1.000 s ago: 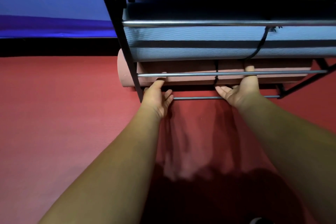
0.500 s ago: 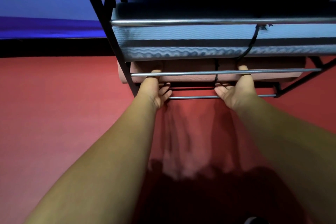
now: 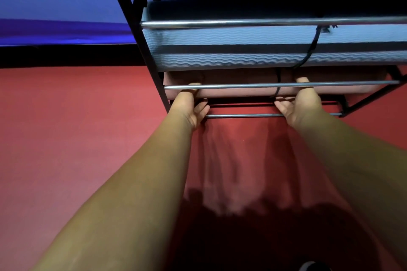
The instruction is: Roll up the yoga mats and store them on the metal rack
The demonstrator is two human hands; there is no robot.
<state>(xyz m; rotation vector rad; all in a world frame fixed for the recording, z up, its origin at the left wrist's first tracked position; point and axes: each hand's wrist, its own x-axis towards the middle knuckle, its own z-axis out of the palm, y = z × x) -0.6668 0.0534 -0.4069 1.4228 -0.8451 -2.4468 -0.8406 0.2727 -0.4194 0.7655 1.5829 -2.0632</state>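
A rolled pink mat [image 3: 237, 93] lies on the lowest tier of the metal rack [image 3: 141, 50], behind a chrome rail [image 3: 242, 86] and beneath a blue mat [image 3: 220, 37]. The left hand [image 3: 189, 105] and right hand [image 3: 302, 103] each grip it, thumbs over the top and fingers seemingly curled underneath, though partly hidden. It is likely light, soft foam that springs open, so 2 holds either side of its black strap [image 3: 278, 91] suit it. 1 second ago its left end poked past the rack's post — now it sits inside.
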